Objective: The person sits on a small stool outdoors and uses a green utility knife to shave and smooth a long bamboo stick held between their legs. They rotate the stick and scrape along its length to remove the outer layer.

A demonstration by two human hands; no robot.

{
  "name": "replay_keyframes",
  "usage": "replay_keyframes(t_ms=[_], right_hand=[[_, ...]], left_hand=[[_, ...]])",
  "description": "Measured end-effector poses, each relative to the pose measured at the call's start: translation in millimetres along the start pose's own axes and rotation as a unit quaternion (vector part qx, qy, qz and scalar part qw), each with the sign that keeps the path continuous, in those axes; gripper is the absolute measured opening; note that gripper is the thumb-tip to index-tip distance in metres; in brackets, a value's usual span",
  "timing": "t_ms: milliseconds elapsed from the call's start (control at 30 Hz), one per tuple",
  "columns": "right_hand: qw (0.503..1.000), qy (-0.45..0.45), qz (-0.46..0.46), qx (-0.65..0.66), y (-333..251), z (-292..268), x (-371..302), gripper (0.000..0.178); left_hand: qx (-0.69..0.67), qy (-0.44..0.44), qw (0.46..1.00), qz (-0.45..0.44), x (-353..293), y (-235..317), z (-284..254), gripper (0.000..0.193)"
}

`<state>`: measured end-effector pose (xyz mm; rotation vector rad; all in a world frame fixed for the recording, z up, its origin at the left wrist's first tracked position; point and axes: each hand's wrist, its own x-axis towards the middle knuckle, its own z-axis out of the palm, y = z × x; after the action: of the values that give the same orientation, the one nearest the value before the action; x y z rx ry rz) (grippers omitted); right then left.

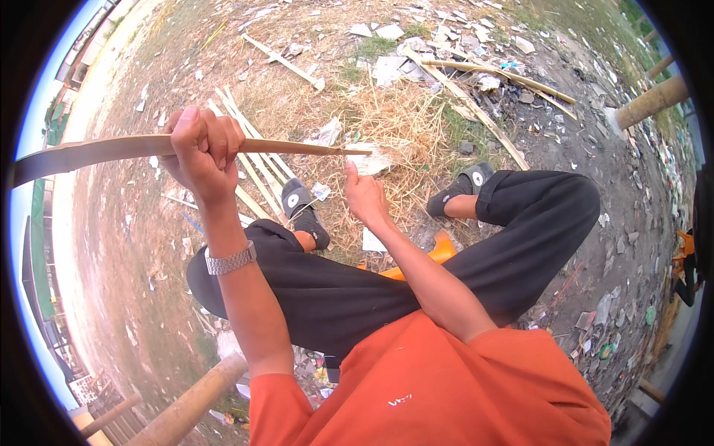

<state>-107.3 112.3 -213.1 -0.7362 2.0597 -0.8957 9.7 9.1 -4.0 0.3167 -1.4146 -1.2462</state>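
Note:
My left hand (202, 149) is closed round a long, flat bamboo strip (294, 147), held up across the front of me. The strip widens toward the far left and narrows to a thin tip on the right. Just below that tip is my right hand (366, 197), its fingers curled in and its thumb pointing up toward the strip. Whatever the right fingers grip, if anything, is hidden from this angle. A metal watch (231, 259) circles my left wrist.
Pale split strips (256, 167) lie by my left foot, under the raised hand. Straw shavings (398, 123) spread between my feet. Beyond lie longer bamboo pieces (476, 108) among litter. An orange plastic piece (442, 247) shows between my legs. Round poles (651, 102) stand at right and lower left.

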Motion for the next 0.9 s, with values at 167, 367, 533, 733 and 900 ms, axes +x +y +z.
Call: replay_keyframes(t_ms=[167, 367, 533, 733, 900], right_hand=[[1.000, -0.016, 0.008, 0.015, -19, -10, -12, 0.077], [1.000, 0.012, 0.005, -0.007, -5, -1, 0, 0.077], [0.999, 0.018, 0.028, -0.037, 14, -1, 11, 0.078], [1.000, 0.019, 0.015, -0.013, 14, 6, 14, 0.079], [0.999, -0.003, 0.037, -0.018, 20, 5, 23, 0.080]], left_hand=[[-0.010, 0.004, 1.000, 0.012, -3, 1, 3, 0.036], [-0.017, 0.026, 1.000, 0.005, -1, 1, 3, 0.036], [-0.020, 0.005, 1.000, 0.010, -1, 0, 8, 0.036], [0.006, 0.003, 1.000, 0.006, -1, 1, 12, 0.037], [0.010, 0.020, 1.000, 0.007, -1, -1, 6, 0.037]])
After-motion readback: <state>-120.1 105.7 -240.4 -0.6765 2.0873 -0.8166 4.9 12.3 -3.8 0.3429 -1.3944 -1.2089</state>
